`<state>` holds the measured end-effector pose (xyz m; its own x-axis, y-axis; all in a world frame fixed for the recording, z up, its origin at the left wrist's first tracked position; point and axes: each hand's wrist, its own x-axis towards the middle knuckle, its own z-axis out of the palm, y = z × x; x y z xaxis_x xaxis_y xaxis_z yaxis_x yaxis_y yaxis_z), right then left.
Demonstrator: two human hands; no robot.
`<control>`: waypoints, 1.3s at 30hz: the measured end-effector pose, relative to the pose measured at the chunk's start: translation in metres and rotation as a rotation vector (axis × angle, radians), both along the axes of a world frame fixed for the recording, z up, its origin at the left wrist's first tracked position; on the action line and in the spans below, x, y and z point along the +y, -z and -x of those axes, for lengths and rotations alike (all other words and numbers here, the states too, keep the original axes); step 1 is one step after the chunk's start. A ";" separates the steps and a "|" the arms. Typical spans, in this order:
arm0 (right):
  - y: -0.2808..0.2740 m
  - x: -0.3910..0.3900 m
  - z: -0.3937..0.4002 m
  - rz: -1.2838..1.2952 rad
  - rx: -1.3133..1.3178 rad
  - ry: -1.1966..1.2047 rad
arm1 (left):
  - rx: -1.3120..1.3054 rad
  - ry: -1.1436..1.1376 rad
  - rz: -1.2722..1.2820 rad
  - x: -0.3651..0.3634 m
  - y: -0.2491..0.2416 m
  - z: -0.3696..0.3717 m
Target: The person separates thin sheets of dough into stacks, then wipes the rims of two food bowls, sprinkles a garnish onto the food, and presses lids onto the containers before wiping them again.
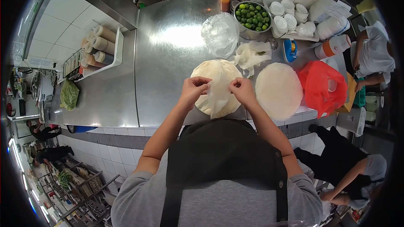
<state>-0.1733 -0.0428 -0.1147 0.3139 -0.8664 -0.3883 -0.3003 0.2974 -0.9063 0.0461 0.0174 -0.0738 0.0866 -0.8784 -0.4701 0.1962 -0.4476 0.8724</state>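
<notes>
Before me lies a round stack of thin, pale dough wrappers (201,70) on the steel counter. A single translucent wrapper (219,90) is lifted and partly folded over the middle of that stack. At its left edge, my left hand (195,90) is closed in a pinch on the wrapper. My right hand (243,89) pinches it from the other side, fingertips together. Just right of my right hand rests a second round stack of wrappers (278,91). Crumpled, torn wrapper pieces (252,55) lie behind the first stack.
A clear plastic bag (220,35), a bowl of green limes (253,16), a blue tape dispenser (290,50) and a red plastic bag (323,88) stand around the work spot. Sauce bottles fill a white basket (119,48) at left. Co-workers (370,52) are at the right.
</notes>
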 end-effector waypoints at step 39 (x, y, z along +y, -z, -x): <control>-0.043 0.001 0.037 0.337 0.135 -0.056 | -0.308 0.291 0.306 -0.019 -0.027 0.004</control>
<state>-0.2100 -0.0422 -0.0719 0.3297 -0.9358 -0.1247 -0.4312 -0.0318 -0.9017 0.0418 -0.0021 -0.0464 -0.0875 -0.9798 -0.1797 -0.1843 -0.1613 0.9695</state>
